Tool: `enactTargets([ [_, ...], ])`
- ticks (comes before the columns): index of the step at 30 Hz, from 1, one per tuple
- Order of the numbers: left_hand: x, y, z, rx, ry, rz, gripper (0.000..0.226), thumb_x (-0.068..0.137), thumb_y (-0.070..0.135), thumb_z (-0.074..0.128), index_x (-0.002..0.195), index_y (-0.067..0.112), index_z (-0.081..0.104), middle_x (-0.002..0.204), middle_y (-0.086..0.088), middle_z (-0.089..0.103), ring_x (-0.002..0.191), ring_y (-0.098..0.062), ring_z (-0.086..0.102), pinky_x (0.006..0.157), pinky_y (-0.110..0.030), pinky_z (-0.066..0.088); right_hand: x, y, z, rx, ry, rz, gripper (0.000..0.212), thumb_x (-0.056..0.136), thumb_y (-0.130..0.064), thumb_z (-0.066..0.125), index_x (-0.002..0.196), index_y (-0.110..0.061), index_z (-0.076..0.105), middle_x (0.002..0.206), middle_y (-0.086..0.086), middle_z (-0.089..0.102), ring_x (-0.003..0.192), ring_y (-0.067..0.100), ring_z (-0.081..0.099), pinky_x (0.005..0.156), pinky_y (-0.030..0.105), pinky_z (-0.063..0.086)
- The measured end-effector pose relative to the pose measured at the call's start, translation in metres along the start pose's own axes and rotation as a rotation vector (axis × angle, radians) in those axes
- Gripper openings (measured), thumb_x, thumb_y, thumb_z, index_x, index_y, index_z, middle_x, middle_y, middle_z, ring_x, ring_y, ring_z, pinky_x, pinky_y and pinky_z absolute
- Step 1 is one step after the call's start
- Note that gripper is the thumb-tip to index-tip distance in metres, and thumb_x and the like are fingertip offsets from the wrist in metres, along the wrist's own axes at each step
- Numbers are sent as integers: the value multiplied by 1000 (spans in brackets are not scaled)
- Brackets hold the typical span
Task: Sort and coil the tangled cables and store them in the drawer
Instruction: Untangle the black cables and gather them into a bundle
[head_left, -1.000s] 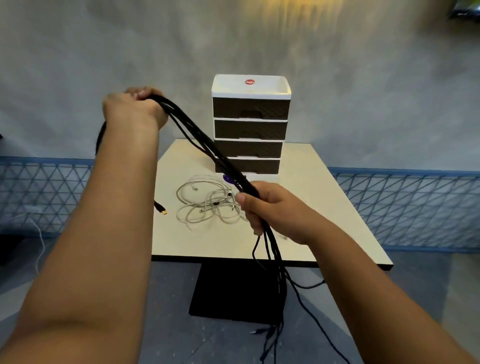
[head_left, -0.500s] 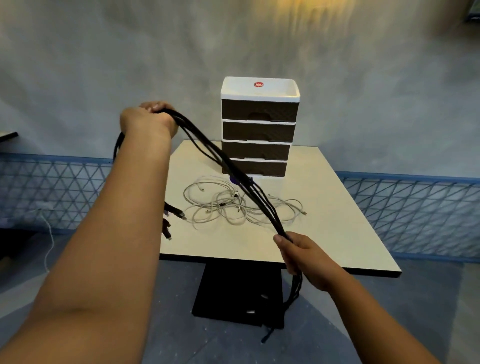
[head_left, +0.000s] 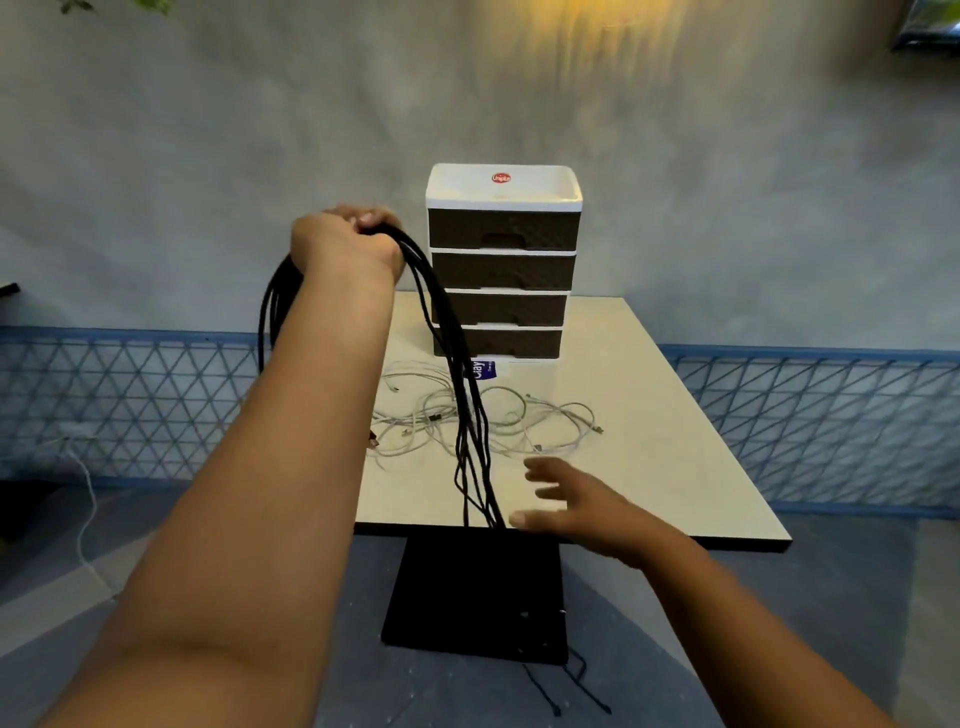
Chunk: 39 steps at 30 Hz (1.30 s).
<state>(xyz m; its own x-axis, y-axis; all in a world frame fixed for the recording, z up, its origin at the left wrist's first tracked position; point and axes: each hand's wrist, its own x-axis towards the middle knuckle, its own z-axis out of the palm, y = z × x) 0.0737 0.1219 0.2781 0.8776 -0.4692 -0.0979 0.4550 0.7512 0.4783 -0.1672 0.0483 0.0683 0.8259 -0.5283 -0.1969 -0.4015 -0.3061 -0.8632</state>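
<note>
At centre frame the left hand (head_left: 345, 244) grips the black cables (head_left: 457, 364), which hang near-vertically past the table (head_left: 675, 441) edge; the right hand (head_left: 571, 506), fingers spread (blurred), sits just right of them, nearer their lower run.

Drawer unit (head_left: 503, 260): 1, on worktop (head_left: 675, 415); 4 dark drawers. Black cable bundle (head_left: 457, 364): 1, strand count unclear, in front of unit. White cable tangle (head_left: 519, 421): 1, in front of unit. Hands: 2.
</note>
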Motion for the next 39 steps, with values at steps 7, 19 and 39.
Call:
enactTargets([
  [7,-47,-22,22,-195,-34,-260,33,86,0,18,58,13,30,37,0,27,35,-12,24,39,-14,25,10,-106,14,324,233,-327,47,81,-33,78,122,-21,58,106,-3,71,99,14,68,97,34,51],
  [19,-7,17,-8,-221,69,-131,36,88,1,18,57,15,28,46,2,26,39,-13,23,41,-16,24,-16,16,17,440,48,-115,33,86,-39,65,59,-27,51,53,3,35,46,16,36,56,31,36],
  [39,114,-11,-165,126,-8,-234,49,103,32,38,56,21,34,45,7,26,37,-8,22,39,-18,23,24,-21,-50,-236,53,53,29,93,-36,60,79,-11,64,47,-14,52,42,-3,44,45,12,34],
])
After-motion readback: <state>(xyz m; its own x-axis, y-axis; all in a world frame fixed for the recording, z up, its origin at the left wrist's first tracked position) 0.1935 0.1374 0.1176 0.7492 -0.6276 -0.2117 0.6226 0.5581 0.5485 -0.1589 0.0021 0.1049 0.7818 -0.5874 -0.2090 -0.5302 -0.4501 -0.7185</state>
